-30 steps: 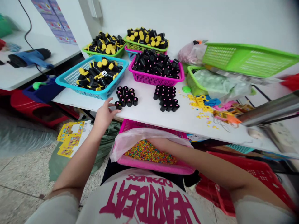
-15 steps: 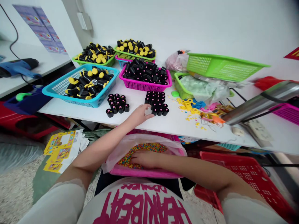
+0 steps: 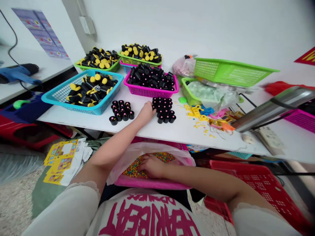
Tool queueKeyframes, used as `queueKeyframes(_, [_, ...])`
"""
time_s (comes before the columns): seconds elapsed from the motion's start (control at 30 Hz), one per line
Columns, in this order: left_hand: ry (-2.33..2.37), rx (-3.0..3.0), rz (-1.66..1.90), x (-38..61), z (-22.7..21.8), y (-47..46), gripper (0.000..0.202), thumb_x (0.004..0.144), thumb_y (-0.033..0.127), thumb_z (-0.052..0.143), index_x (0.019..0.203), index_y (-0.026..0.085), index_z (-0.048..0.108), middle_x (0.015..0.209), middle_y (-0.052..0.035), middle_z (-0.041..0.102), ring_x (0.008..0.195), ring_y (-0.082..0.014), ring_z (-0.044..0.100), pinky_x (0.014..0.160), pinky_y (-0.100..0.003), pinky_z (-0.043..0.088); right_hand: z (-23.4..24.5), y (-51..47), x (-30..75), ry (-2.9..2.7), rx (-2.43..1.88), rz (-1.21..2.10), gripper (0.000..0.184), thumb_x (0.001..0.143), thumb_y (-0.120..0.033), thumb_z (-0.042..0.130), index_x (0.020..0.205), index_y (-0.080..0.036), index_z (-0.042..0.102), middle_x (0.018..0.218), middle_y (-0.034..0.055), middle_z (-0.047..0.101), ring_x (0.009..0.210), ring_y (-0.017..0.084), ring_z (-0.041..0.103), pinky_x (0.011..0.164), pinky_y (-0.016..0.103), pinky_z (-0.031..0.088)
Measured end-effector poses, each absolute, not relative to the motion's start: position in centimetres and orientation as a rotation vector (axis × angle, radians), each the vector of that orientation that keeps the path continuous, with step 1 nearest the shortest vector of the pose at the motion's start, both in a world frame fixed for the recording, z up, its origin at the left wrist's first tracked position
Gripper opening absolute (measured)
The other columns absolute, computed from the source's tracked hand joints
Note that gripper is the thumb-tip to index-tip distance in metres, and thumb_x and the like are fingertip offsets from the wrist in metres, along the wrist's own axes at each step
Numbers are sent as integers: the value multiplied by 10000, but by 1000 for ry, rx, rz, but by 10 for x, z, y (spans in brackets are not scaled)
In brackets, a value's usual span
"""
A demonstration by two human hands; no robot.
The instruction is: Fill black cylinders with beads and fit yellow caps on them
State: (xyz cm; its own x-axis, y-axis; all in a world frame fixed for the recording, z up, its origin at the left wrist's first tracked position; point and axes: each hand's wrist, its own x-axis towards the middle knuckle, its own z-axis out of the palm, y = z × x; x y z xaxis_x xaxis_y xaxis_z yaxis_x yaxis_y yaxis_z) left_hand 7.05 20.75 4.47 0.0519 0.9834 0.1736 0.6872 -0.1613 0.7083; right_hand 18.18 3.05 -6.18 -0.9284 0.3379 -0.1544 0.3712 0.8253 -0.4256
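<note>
My left hand [image 3: 147,112] reaches onto the white table, its fingers curled at the left edge of a tight group of black cylinders [image 3: 166,116] with pink dots on their tops. Thumb and fingers close on a cylinder at that edge, partly hidden by the hand. My right hand [image 3: 153,166] is down among small multicoloured beads [image 3: 133,170], fingers bent and drawn in, their tips partly buried. These beads fill a pink basin [image 3: 157,184] lined with a white bag on my lap. A second group of black cylinders [image 3: 118,115] stands left of my left hand.
Behind the groups stand a magenta basket [image 3: 140,91] of black cylinders and a blue basket [image 3: 98,109] of yellow-capped ones. Yellow plastic bits [image 3: 195,113] lie to the right, near a metal tube [image 3: 268,109]. A red crate [image 3: 261,183] sits low at right.
My left hand has moved away from me, from the group's near-left corner to its upper left side, and its fingers have closed. My right hand has lifted slightly, fingers more bent.
</note>
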Motion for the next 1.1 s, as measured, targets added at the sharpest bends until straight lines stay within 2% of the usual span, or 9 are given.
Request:
queueKeyframes(0.17, [1378,2111,919,35,72,138,296,812,244,694,1057,181,543,938,-29,666,789,-159,636,787,-292,479,-60,29,185,2823,782,-1004,356,809,-69,591,1056,-254,767,1046,64,737,1089,227,602,1031,416,384])
queueKeyframes(0.27, [1221,2177,726,12,84,73,304,806,258,684,1088,212,581,811,27,661,695,-129,619,693,-241,469,-58,31,189,2756,833,-1201,361,796,-57,596,1048,-246,771,1064,64,728,1067,214,623,1004,377,418])
queueKeyframes(0.43, [1207,2085,482,-10,54,-5,213,760,200,661,973,209,647,819,14,709,678,-129,641,635,-223,476,-53,35,200,2646,899,-1552,326,771,-52,650,1049,-181,759,973,52,755,909,191,676,869,303,502])
queueKeyframes(0.57, [1294,2013,438,-18,12,-22,238,736,231,667,973,215,688,859,-18,754,737,-179,687,670,-263,516,-29,35,208,2673,1078,-1634,351,793,-11,580,1052,-181,744,970,43,766,883,174,696,859,305,529])
queueKeyframes(0.67, [1302,1960,424,-18,-5,-23,274,753,246,666,1024,216,694,909,-26,767,793,-196,707,732,-285,538,-6,32,209,2880,1078,-1492,348,846,-23,536,1085,-188,729,1067,59,746,979,173,686,928,332,528])
queueKeyframes(0.8, [1274,1954,517,-13,-6,-22,369,765,238,682,1132,202,664,1036,-56,760,864,-207,705,793,-307,549,14,25,206,3165,861,-959,359,928,-60,461,1205,-151,671,1237,117,667,1160,202,612,1021,373,495])
queueKeyframes(0.93, [1248,1953,593,-9,-1,-21,379,786,209,669,1164,205,643,1076,-51,746,871,-197,693,795,-307,554,23,18,202,3209,664,-475,335,985,-133,429,1262,-137,619,1236,130,655,1246,243,553,1085,459,444])
queueKeyframes(1.1, [1245,1944,620,-10,0,-22,375,791,197,674,1165,188,641,1006,-41,750,836,-186,690,796,-301,556,34,17,202,3185,548,-254,341,1006,-137,383,1262,-120,608,1240,131,653,1251,244,553,1090,453,443])
